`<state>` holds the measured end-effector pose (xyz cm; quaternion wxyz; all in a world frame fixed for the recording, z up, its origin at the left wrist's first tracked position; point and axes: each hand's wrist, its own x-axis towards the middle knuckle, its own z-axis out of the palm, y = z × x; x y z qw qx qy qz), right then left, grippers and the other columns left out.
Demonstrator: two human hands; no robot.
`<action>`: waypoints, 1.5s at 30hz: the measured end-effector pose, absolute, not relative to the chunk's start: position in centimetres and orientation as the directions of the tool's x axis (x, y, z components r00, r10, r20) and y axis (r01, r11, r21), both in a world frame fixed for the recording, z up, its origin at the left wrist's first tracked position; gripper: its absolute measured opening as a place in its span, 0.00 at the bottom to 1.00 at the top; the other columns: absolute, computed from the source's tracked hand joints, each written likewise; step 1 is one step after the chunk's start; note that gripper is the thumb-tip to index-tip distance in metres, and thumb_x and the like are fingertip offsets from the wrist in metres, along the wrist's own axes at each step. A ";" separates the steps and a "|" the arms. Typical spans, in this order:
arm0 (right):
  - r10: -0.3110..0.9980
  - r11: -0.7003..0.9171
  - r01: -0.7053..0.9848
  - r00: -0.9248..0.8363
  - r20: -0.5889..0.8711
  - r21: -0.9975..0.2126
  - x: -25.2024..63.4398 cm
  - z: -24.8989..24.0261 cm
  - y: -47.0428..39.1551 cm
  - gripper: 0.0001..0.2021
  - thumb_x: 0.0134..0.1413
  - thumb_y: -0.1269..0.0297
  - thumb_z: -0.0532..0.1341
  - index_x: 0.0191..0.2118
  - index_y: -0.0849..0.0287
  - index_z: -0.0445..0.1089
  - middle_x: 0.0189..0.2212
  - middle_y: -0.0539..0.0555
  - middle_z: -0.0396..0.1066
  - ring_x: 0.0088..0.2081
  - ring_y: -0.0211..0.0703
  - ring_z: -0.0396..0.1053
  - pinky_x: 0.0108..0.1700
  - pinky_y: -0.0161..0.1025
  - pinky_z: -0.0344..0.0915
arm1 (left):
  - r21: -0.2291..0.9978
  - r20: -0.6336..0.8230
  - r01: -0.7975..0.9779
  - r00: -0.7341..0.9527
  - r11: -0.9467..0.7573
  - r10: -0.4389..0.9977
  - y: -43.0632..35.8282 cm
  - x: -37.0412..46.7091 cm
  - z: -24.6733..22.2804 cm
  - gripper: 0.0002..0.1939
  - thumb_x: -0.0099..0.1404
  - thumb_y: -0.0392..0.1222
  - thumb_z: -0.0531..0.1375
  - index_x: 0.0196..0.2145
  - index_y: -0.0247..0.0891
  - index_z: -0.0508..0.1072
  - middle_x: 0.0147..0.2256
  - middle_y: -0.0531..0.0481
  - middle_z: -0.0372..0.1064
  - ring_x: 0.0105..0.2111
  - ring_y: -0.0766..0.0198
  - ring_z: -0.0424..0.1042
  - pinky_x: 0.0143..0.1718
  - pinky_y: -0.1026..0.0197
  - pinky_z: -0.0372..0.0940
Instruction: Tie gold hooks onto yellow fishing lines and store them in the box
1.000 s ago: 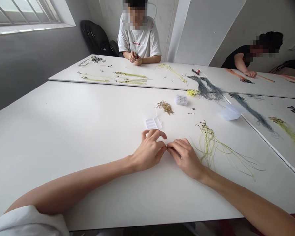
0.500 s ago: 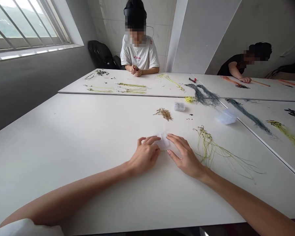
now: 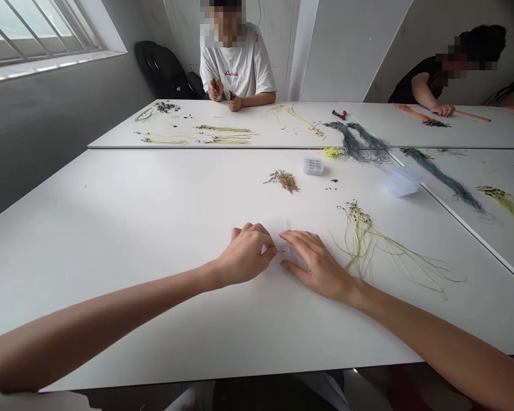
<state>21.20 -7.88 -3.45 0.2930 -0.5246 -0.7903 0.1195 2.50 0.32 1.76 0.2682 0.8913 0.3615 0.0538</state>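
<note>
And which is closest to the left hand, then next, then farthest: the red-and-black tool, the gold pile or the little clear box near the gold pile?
In the head view, from the left hand:
1. Gold pile: beyond it, a bit right.
2. Little clear box: past the pile, further right.
3. Red-and-black tool: on the far table.

White table (image 3: 132, 211): carried one small clear box (image 3: 281, 245), one heap of gold-coloured pieces (image 3: 285, 181), one bundle of yellow-green strands (image 3: 360, 214), one compartmented case (image 3: 313, 166), black bits (image 3: 334, 181).
</note>
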 end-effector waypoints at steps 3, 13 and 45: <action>0.897 0.422 0.773 -0.280 0.342 -0.473 21.1 -3.6 -8.0 0.25 0.62 0.63 0.56 0.63 0.56 0.52 0.58 0.59 0.63 0.60 0.52 0.59 0.59 0.53 0.57 | 0.470 -0.108 0.642 0.723 -0.606 0.682 1.1 3.3 1.8 0.14 0.66 0.42 0.52 0.29 0.40 0.75 0.40 0.47 0.69 0.44 0.55 0.63 0.50 0.46 0.53; 0.894 0.425 0.763 -0.269 0.360 -0.487 21.0 -3.4 -8.2 0.24 0.61 0.63 0.57 0.61 0.58 0.55 0.57 0.60 0.64 0.59 0.52 0.60 0.59 0.51 0.57 | 0.351 -0.195 0.681 0.724 -0.642 0.661 1.7 4.5 2.4 0.12 0.62 0.40 0.53 0.28 0.38 0.76 0.37 0.43 0.72 0.45 0.50 0.64 0.48 0.48 0.53; 0.868 0.448 0.804 -0.289 0.403 -0.390 20.6 -2.9 -5.5 0.09 0.56 0.78 0.55 0.31 0.59 0.70 0.27 0.51 0.70 0.29 0.40 0.63 0.45 0.43 0.56 | 0.349 -0.203 0.674 0.733 -0.651 0.650 1.6 4.9 2.7 0.18 0.56 0.34 0.55 0.12 0.37 0.56 0.15 0.49 0.55 0.25 0.54 0.68 0.37 0.53 0.54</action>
